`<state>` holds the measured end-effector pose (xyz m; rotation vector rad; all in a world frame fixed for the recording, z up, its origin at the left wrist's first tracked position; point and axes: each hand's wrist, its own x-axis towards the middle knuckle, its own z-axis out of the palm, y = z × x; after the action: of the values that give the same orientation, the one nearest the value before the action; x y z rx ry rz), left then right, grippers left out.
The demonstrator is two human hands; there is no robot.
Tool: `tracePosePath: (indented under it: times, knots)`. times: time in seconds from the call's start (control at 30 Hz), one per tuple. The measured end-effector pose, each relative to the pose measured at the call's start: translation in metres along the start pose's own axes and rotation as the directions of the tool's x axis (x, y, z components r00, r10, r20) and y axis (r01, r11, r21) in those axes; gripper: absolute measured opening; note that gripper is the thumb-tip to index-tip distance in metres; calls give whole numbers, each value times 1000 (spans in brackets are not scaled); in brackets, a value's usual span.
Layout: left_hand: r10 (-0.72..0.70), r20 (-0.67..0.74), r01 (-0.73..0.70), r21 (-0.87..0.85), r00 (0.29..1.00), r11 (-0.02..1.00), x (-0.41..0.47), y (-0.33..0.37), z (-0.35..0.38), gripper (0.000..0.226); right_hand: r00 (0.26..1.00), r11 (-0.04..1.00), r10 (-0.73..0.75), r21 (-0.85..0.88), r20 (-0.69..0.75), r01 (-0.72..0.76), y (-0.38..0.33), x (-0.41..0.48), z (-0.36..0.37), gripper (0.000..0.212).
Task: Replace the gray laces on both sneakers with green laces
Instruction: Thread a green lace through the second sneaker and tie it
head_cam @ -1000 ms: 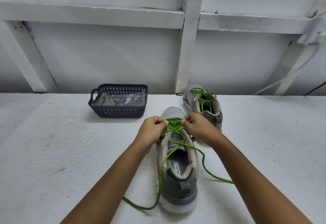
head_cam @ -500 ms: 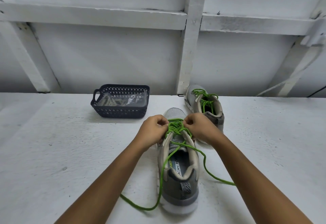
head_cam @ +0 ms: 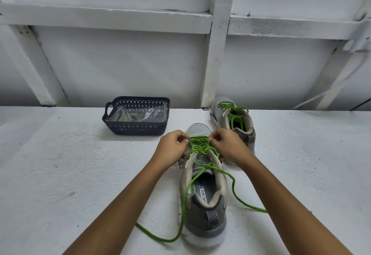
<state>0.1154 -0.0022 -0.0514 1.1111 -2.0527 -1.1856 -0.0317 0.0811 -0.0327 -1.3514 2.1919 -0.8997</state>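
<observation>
Only one view, worn on the head. Looks forward and down at the white table (head_cam: 60, 174). Sits close above the near shoe (head_cam: 202, 194), just behind the left hand (head_cam: 170, 150) and right hand (head_cam: 228, 146). Faces the white wall (head_cam: 120, 64) at the back. Very wide.

The green lace (head_cam: 233, 184) end hides behind right forearm (head_cam: 291, 204); basket (head_cam: 136, 131) contents unclear.

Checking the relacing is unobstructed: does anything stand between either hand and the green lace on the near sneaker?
Nothing visible does. The left hand and right hand both pinch the green lace at the front of the near sneaker. The basket and far sneaker sit farther back, apart from them.
</observation>
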Motion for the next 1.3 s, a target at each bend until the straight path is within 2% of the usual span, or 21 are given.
tracePosePath:
  times: [0.07, 0.2, 0.37, 0.53, 0.83, 0.97, 1.07, 1.2, 1.3]
  knots:
    - [35, 7, -36, 81, 999, 996, 2, -2, 0, 12, 1000, 998, -26, -59, -15, 25, 0, 0, 1, 10]
    - [97, 16, -98, 119, 995, 988, 4, -4, 1, 11, 997, 989, -78, -130, -20, 75, -2, 1, 2, 13]
    - [92, 17, -93, 192, 996, 977, 4, -2, 3, 7, 994, 964, -101, -242, 43, 109, -3, 5, 5, 14]
    - [81, -15, -76, 224, 997, 972, 3, 2, 6, 8, 995, 965, -99, -240, 29, 103, -1, 5, 7, 10]
    - [76, -19, -71, 202, 997, 977, 4, 2, 6, 9, 994, 980, -106, -172, -29, 99, 0, 8, 10, 9]
    - [9, -33, -9, -20, 999, 1000, 5, 0, 3, 11, 988, 999, -54, -13, -142, 53, 4, 5, 8, 16]
    - [-2, -13, 2, -31, 1000, 1000, 5, 0, 2, 15, 989, 997, -55, -62, -140, 47, 5, 6, 8, 19]
    - [3, -40, -4, -14, 999, 1000, 6, 0, 5, 9, 989, 992, -72, -111, -129, 58, 5, 8, 10, 16]
    - [0, -48, 4, 77, 999, 997, 11, -2, 7, 9, 991, 981, -79, -185, -108, 58, 5, 11, 11, 18]
